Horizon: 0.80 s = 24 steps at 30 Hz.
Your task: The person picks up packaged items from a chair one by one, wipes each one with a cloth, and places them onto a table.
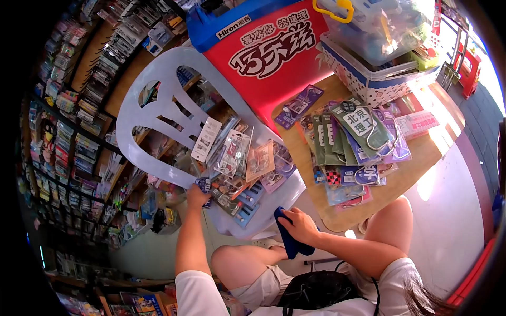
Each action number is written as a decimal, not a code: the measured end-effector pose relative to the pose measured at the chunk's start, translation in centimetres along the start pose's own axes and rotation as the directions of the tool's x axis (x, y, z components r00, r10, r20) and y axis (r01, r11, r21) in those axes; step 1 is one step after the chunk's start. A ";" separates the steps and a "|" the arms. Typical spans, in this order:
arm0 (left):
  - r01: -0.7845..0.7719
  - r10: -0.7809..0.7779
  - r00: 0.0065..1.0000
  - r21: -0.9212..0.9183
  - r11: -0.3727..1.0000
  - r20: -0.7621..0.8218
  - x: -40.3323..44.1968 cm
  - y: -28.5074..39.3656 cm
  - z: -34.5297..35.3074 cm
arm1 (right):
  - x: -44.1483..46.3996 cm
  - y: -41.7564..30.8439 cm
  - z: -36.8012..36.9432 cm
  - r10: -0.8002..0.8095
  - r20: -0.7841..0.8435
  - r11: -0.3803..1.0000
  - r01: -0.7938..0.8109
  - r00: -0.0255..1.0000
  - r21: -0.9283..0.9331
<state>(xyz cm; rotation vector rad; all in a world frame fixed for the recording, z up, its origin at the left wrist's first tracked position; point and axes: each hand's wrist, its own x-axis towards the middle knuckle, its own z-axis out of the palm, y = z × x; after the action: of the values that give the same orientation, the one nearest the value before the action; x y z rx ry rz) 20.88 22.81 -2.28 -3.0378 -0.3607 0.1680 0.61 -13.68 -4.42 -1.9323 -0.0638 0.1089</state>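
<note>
My left hand (197, 197) is closed on a small dark blue packet (203, 184) at the front left edge of the white plastic chair (158, 124). On the chair's seat lies a pile of packaged items (234, 158). Lower down, above my lap, my right hand (299, 226) grips a dark blue cloth (287, 239), which hangs below the fingers. To its upper right, a wooden stool top (400, 181) bears a stack of green and purple packets (358, 126) with white cords.
A red box (263, 58) with a blue lid stands behind the chair. A patterned basket (377, 87) sits at the stool's back, with a clear plastic bag (382, 31) on it. Shelves of packaged goods (74, 126) line the left. A black bag (319, 292) rests on my lap.
</note>
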 end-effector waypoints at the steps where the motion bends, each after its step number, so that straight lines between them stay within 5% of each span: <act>1: -0.003 0.003 1.000 -0.029 1.000 -0.003 0.0 -0.1 0.0 | 0.0 0.0 0.0 -0.003 -0.001 1.000 0.003 1.000 0.000; 11: -0.142 0.032 0.923 -0.260 0.955 -0.384 -3.1 -1.6 -3.2 | 0.1 0.3 0.1 -0.042 -0.042 0.998 0.044 0.998 0.045; 12: -0.163 0.011 0.935 -0.403 0.900 -0.353 -3.8 -1.7 -3.7 | 0.1 0.1 0.0 -0.055 -0.047 0.997 0.058 0.997 0.060; 14: -0.141 -0.031 0.977 -0.746 0.651 -0.212 -5.6 -1.7 -4.4 | 0.2 -0.4 -0.4 -0.079 -0.057 0.992 0.084 0.995 0.092; 16: -0.016 0.048 0.999 -0.989 0.145 -0.010 -11.1 1.9 -7.2 | 0.2 -1.1 -0.6 -0.112 -0.067 0.982 0.121 0.991 0.144; 18: 0.171 0.277 0.957 -0.935 -0.310 0.083 -15.9 4.9 -6.4 | -0.2 -1.8 -0.6 -0.154 -0.090 0.967 0.169 0.984 0.190; 21: 0.294 0.490 0.871 -0.825 -0.483 0.024 -22.9 11.4 -5.0 | -1.1 -3.0 -0.4 -0.234 -0.147 0.937 0.263 0.961 0.230; 22: 0.244 0.352 0.934 -0.825 -0.510 0.058 -24.8 13.5 -3.7 | -1.4 -2.9 0.2 -0.260 -0.175 0.931 0.294 0.950 0.217; 23: 0.297 0.372 0.925 -0.761 -0.577 0.078 -26.3 15.4 -2.9 | -2.1 -3.3 0.6 -0.250 -0.193 0.944 0.283 0.949 0.171; 24: 0.102 0.276 0.961 -0.886 -0.452 -0.030 -26.4 16.9 0.2 | -2.9 -3.6 0.7 -0.243 -0.210 0.954 0.272 0.947 0.125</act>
<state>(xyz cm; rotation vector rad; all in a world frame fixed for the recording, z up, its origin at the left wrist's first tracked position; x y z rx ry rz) -0.78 0.16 -1.39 -5.1066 -0.2500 0.3956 -2.30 -11.98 -1.17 -1.7558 -0.1742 -0.2426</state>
